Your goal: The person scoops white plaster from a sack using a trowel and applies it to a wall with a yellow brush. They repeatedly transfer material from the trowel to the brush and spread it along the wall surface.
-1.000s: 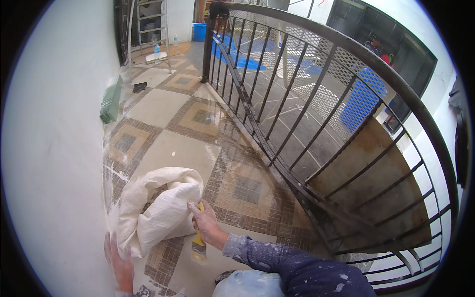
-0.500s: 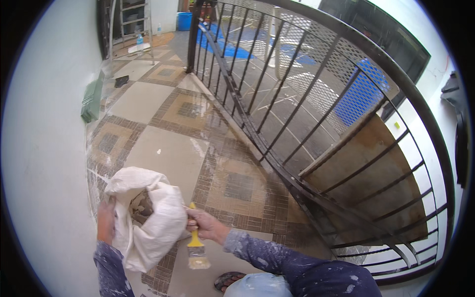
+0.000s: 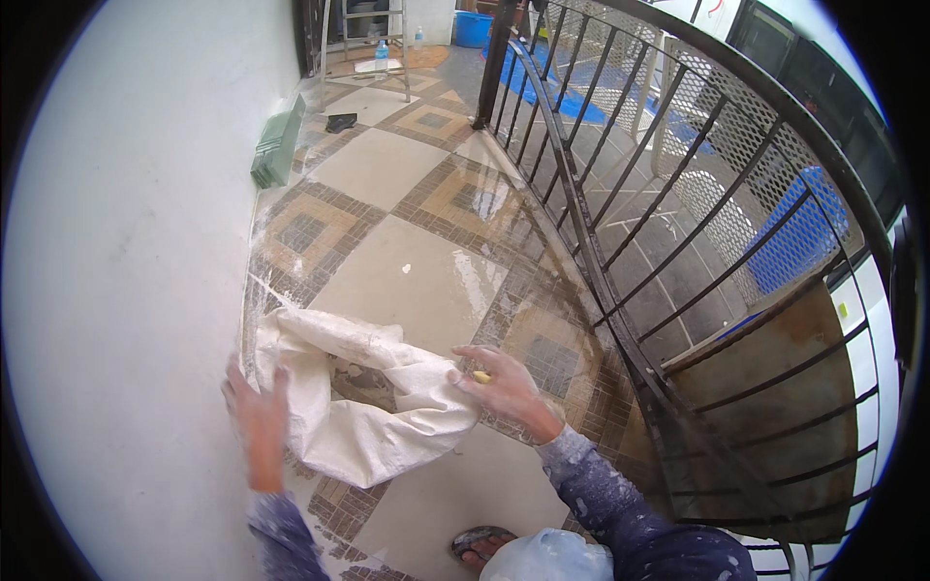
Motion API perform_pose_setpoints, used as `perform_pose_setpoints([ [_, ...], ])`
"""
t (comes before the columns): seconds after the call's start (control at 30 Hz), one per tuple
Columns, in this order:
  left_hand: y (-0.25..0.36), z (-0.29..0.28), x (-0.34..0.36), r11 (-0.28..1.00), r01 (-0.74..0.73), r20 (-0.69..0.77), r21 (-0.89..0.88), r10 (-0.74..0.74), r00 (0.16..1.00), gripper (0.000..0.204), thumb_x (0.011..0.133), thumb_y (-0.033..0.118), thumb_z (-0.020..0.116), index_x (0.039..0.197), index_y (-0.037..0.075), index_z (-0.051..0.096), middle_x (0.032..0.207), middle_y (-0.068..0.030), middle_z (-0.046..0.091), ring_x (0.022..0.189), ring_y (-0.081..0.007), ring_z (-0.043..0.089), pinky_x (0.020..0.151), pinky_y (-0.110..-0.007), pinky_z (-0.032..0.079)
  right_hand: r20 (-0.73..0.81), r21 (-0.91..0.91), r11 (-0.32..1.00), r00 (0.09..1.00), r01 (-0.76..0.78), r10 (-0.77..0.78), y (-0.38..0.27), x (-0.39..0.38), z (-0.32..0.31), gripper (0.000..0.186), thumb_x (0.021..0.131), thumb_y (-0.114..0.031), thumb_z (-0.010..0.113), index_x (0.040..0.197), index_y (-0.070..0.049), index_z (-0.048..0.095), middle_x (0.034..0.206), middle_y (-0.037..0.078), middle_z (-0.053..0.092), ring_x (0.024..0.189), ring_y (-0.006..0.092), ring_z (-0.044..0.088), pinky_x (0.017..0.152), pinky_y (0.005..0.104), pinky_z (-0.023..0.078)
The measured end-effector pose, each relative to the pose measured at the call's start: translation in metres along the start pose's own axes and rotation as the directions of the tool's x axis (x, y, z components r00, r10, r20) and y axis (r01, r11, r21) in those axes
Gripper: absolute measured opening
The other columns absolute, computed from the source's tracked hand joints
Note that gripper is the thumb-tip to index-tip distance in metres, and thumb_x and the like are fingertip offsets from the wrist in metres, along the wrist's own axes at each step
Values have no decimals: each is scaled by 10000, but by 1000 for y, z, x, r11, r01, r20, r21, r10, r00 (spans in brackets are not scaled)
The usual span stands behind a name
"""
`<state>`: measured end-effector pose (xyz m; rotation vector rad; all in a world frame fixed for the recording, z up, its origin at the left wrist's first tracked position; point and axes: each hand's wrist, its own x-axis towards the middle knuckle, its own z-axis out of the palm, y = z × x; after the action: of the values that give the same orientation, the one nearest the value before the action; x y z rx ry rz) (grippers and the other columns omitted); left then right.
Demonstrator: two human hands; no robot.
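A white woven sack (image 3: 383,441) stands on the tiled floor with its mouth wide and its rim folded down. Greyish, lumpy material (image 3: 363,382) shows inside it. On the sack's left side, between it and the wall, is my left hand (image 3: 260,421), open with fingers apart; whether it touches the cloth I cannot tell. My right hand (image 3: 513,392) is at the sack's right rim, closed round a paintbrush. Only the tip of the yellow brush handle (image 3: 481,377) shows; the bristles are hidden. Both hands and sleeves are dusted with white.
A white wall (image 3: 145,242) runs along the left, with green stacked panels (image 3: 279,145) leaning on it. A dark metal railing (image 3: 573,179) borders the right. Farther off are a stepladder (image 3: 407,53), a blue tub (image 3: 473,29) and a small dark object (image 3: 341,122) on the floor.
The view has turned left, so the scene shifts right. The sack's mouth is spread wider. My left hand has come off its rim, and the brush has swung mostly out of sight behind my right hand.
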<state>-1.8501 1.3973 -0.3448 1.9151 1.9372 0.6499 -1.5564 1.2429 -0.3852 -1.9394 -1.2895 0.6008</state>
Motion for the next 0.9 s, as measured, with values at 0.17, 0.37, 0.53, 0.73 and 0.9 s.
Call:
perform_pose_setpoints([
  [0.17,-28,56,-37,988,118,45,-96,-114,992,600,900,348,621,1343,-15,444,1326,-257,497,1199,-413,509,1029,-495,411,213,22,998,975,-65,59,-33,22,25,503,798,-436,700,1129,-58,674,1018,171,684,932,309,653,838,368,504],
  [0.37,-84,15,63,-23,499,497,-866,61,866,393,988,265,447,1179,-56,569,1147,-197,632,1044,-309,642,949,-443,523,181,717,586,913,-378,366,26,63,14,175,904,-228,640,975,-77,693,692,-22,589,538,77,498,470,239,376],
  [0.53,-75,-23,52,191,436,450,-879,35,892,399,920,246,594,1220,-10,534,1145,-163,617,1056,-227,618,954,-369,490,260,642,614,883,-460,390,23,61,-1,223,896,-236,661,1053,-78,665,680,-39,564,518,35,470,444,202,377],
  [0.73,-76,-82,-22,757,319,274,-570,-190,943,502,913,347,602,1275,17,494,1198,-136,576,1128,-226,555,958,-366,454,-242,154,968,958,197,-156,-64,9,-43,326,933,-206,616,1194,-11,610,1106,91,587,1012,128,549,864,276,454],
  [0.9,-168,-117,-113,919,-305,425,248,179,887,440,900,366,621,1200,56,535,1172,-148,573,1114,-276,542,922,-407,456,83,406,911,990,67,-110,-131,-51,-33,279,944,-150,558,1187,-29,622,1041,57,572,883,90,525,793,248,448],
])
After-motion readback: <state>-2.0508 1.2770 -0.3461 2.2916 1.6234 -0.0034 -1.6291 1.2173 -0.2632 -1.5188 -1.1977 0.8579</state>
